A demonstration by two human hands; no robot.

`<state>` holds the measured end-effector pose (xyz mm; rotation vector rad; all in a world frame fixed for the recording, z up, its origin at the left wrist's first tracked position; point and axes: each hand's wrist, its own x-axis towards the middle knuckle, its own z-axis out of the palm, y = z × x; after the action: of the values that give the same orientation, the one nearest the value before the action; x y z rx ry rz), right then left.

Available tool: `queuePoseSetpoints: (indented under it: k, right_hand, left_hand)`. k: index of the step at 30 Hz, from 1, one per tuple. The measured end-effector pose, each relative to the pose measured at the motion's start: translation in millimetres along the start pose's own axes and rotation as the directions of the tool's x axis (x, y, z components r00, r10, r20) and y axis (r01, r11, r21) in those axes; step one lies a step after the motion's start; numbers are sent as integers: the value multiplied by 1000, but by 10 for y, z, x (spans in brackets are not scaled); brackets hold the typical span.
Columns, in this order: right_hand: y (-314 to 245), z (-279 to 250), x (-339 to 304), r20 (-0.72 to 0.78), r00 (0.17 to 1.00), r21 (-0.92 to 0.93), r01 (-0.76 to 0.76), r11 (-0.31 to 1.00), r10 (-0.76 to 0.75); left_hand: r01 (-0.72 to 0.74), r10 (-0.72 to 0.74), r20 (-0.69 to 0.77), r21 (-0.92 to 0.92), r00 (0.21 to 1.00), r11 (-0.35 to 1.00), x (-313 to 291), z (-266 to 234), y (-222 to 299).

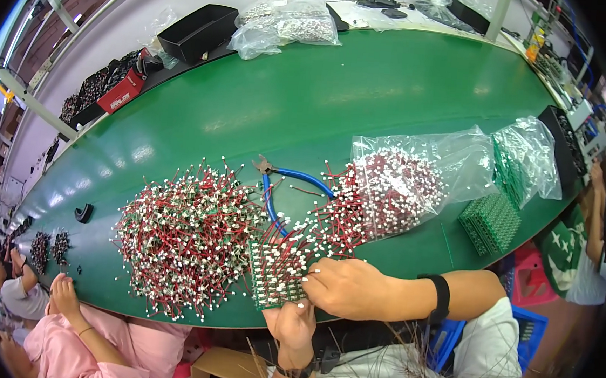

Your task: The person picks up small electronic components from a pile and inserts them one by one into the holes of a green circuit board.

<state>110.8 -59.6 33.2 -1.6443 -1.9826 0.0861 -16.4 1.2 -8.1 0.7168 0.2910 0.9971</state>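
Observation:
A green circuit board panel (pixel 268 297), covered with red wires and small white connectors, lies at the table's near edge. At its near right corner, my left hand (pixel 295 325) is closed on the panel's edge. My right hand (pixel 344 287) is closed just above it, with fingertips pinched at the panel's right side; whatever they hold is hidden. To the left spreads a large heap of wired boards (pixel 185 240). Beyond the panel lie blue-handled cutting pliers (pixel 269 192), with open jaws. Loose red wires with white connectors (pixel 343 213) spill from a clear plastic bag (pixel 405 189).
A stack of green board panels (pixel 490 224) stands at the right beside a clear bag (pixel 530 159). Black bins (pixel 198 33) and bagged parts (pixel 286 26) line the far side. At the left, a person in pink (pixel 88 346) sits near a small black object (pixel 84 212).

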Motion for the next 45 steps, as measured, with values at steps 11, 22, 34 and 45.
queuePoseSetpoints:
  k: [11,22,34,45]
  right_hand:
    - [-17,54,-27,-36,999,-230,-17,973,9]
    - [43,243,48,-110,993,-139,28,990,-44]
    - [658,-557,-104,-65,994,-115,-95,989,88]
    - [739,-441,-47,2,1000,4,-20,1000,20]
  left_hand:
    - [20,-20,49,5,999,1000,9,-51,6]
    - [57,-52,-77,69,996,996,20,0,72]
    - [-71,65,-159,-32,985,997,82,-36,24]
    - [-61,54,-116,-59,992,996,88,-35,35]
